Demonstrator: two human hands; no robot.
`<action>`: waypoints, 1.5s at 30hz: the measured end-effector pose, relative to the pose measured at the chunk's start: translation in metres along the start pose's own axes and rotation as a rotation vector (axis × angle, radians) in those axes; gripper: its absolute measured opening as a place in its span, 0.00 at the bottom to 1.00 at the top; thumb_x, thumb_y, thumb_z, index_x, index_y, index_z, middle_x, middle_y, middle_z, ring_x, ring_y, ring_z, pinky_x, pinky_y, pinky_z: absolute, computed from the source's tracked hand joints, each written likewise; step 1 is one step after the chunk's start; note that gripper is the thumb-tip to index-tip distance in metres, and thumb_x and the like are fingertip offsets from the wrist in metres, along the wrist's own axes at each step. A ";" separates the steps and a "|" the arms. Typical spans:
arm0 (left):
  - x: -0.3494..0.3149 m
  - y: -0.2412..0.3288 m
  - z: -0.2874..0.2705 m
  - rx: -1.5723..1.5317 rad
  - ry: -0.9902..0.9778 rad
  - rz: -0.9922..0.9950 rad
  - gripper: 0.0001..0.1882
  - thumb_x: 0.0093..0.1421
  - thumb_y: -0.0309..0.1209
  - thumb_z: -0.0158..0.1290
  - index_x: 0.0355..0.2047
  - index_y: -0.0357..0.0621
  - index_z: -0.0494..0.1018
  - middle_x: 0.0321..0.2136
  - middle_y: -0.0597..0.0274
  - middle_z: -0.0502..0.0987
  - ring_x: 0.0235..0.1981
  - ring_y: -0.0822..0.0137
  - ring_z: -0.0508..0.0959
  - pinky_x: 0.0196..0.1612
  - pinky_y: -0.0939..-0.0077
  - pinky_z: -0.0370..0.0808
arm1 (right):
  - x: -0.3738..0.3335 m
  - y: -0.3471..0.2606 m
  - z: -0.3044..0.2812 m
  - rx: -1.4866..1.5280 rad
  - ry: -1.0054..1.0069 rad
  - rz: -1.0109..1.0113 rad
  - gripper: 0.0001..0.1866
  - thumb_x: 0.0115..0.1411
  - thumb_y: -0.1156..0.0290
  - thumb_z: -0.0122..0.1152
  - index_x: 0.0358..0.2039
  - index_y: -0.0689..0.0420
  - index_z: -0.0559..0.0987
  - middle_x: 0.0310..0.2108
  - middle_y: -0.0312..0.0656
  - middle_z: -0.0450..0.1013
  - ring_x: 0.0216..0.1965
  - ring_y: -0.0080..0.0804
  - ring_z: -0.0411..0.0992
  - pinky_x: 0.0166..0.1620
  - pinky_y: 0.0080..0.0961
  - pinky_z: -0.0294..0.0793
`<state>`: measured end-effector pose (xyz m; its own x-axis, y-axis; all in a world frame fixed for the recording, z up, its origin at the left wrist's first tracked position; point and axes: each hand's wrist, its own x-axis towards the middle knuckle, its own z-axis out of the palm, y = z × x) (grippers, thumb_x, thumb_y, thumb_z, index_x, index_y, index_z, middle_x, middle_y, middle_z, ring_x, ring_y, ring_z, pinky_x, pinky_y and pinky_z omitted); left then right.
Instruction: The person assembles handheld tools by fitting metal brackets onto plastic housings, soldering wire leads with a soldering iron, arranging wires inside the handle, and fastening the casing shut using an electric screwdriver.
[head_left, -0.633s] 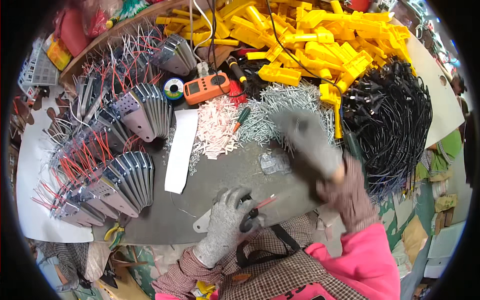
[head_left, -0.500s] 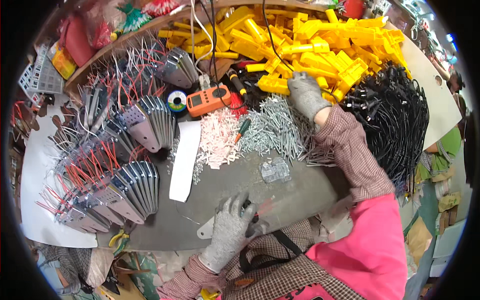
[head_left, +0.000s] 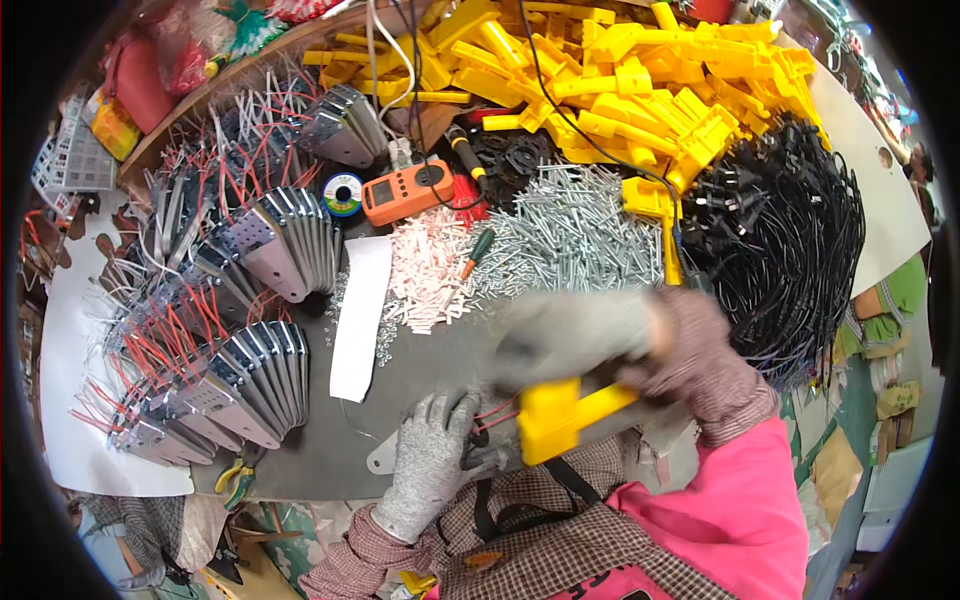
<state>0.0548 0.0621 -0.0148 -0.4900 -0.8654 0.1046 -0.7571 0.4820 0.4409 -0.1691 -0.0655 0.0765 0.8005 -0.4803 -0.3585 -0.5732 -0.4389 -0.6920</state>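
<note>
My left hand (head_left: 432,460), in a grey knit glove, is closed on a flat metal plate (head_left: 381,459) at the near edge of the table. The plate's rounded end sticks out to the left, and thin red wires (head_left: 497,411) run out on the other side. My right hand (head_left: 580,332), also gloved and smeared by motion, is over the table just right of the left one. Under it hangs a yellow plastic handle (head_left: 550,420), which it appears to grip; its fingers are not clear.
Yellow handles (head_left: 620,90) are heaped at the back, black cords (head_left: 790,250) at right. Screws (head_left: 580,240), pink pieces (head_left: 430,265) and a small screwdriver (head_left: 478,254) lie mid-table. Wired metal plates (head_left: 265,370) stand at left, beside a white strip (head_left: 361,320). Pliers (head_left: 236,480) lie near the front edge.
My right hand has come from the yellow heap toward me with a yellow handle. It now covers the spot of the clear plastic part. My left hand has shifted slightly left.
</note>
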 end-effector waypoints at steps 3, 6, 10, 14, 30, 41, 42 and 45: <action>-0.002 0.007 -0.007 0.058 0.019 0.042 0.43 0.46 0.48 0.68 0.57 0.41 0.65 0.53 0.49 0.67 0.55 0.47 0.68 0.58 0.51 0.66 | 0.014 0.031 0.048 -0.273 0.307 -0.065 0.14 0.58 0.62 0.65 0.40 0.57 0.78 0.37 0.48 0.76 0.38 0.44 0.77 0.41 0.39 0.77; 0.004 -0.003 -0.032 -0.143 -0.045 -0.022 0.38 0.48 0.42 0.67 0.58 0.42 0.67 0.55 0.47 0.67 0.55 0.44 0.69 0.57 0.52 0.68 | -0.024 0.045 0.054 -0.269 0.829 0.295 0.16 0.55 0.66 0.63 0.42 0.57 0.73 0.37 0.51 0.74 0.37 0.52 0.76 0.40 0.42 0.77; 0.131 0.000 -0.022 0.193 0.078 0.101 0.14 0.57 0.32 0.57 0.42 0.38 0.74 0.36 0.47 0.76 0.38 0.47 0.77 0.41 0.56 0.75 | -0.027 0.063 0.077 -0.433 0.903 0.405 0.13 0.59 0.75 0.54 0.45 0.59 0.71 0.37 0.51 0.74 0.38 0.50 0.77 0.40 0.40 0.77; 0.201 -0.011 0.009 0.348 0.044 -0.058 0.09 0.53 0.23 0.55 0.34 0.33 0.75 0.34 0.42 0.77 0.36 0.45 0.80 0.39 0.53 0.78 | -0.018 0.060 0.080 -0.444 0.950 0.449 0.17 0.58 0.79 0.51 0.49 0.60 0.70 0.37 0.53 0.73 0.38 0.53 0.77 0.38 0.44 0.77; 0.120 0.048 -0.009 -0.799 -0.347 0.035 0.19 0.59 0.18 0.54 0.52 0.40 0.69 0.35 0.65 0.74 0.39 0.73 0.75 0.45 0.77 0.75 | -0.130 0.045 0.126 0.047 0.888 0.046 0.12 0.54 0.78 0.64 0.40 0.55 0.80 0.39 0.44 0.71 0.45 0.44 0.72 0.47 0.35 0.72; 0.126 0.058 0.023 -0.433 -0.551 0.197 0.18 0.55 0.30 0.59 0.47 0.45 0.73 0.33 0.53 0.78 0.37 0.55 0.80 0.41 0.64 0.77 | -0.122 0.061 0.171 -0.062 0.621 -0.097 0.24 0.50 0.73 0.66 0.50 0.50 0.77 0.51 0.44 0.70 0.54 0.44 0.69 0.56 0.42 0.67; 0.126 0.060 0.022 -0.427 -0.570 0.179 0.18 0.55 0.31 0.59 0.47 0.45 0.73 0.33 0.53 0.79 0.38 0.55 0.81 0.41 0.64 0.77 | -0.122 0.060 0.171 -0.103 0.577 -0.074 0.24 0.50 0.73 0.66 0.50 0.49 0.77 0.50 0.43 0.71 0.54 0.43 0.69 0.56 0.42 0.67; 0.128 0.071 0.022 -0.234 -0.606 0.177 0.17 0.57 0.30 0.57 0.47 0.43 0.74 0.34 0.52 0.79 0.38 0.58 0.81 0.43 0.67 0.77 | -0.119 0.060 0.171 -0.137 0.700 -0.110 0.17 0.49 0.73 0.69 0.41 0.50 0.80 0.41 0.40 0.75 0.48 0.42 0.72 0.51 0.40 0.68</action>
<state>-0.0714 -0.0118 0.0109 -0.8057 -0.5133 -0.2957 -0.5629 0.5082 0.6518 -0.2689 0.0952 -0.0293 0.5811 -0.7818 0.2261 -0.5493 -0.5817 -0.6000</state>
